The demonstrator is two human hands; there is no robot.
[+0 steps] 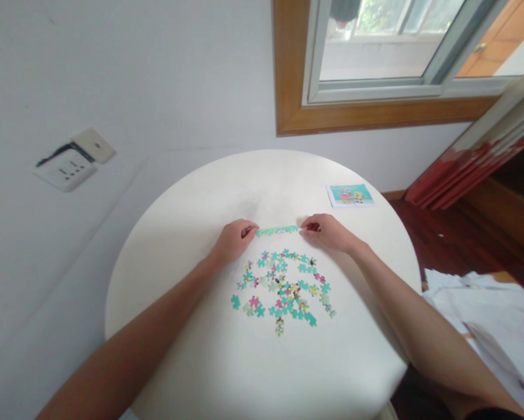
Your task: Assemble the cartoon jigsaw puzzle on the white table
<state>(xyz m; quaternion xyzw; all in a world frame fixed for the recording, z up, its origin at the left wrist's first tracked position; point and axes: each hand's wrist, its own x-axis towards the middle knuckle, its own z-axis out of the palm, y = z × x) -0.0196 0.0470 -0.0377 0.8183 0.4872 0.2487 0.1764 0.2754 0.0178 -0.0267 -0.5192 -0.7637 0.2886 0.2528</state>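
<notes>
A narrow strip of joined jigsaw pieces (277, 231), teal with yellow-green along it, lies across the white table. Its left end is pinched by my left hand (237, 238), thumb and forefinger together. My right hand (327, 230) is closed at the other end, its fingertips against the strip's edge. Just below, on the near side, loose jigsaw pieces (290, 291) in teal, pink, yellow and pale green are spread in a rough patch. Beyond my right hand lies a picture card (352, 195) with cartoon figures on a teal ground.
The round white table (178, 251) stands against a wall with a socket (67, 169) on the left. A wood-framed window (292, 116) is above its far side. To the right are a red and white curtain (454, 169) and a pile of white sheets (481, 315).
</notes>
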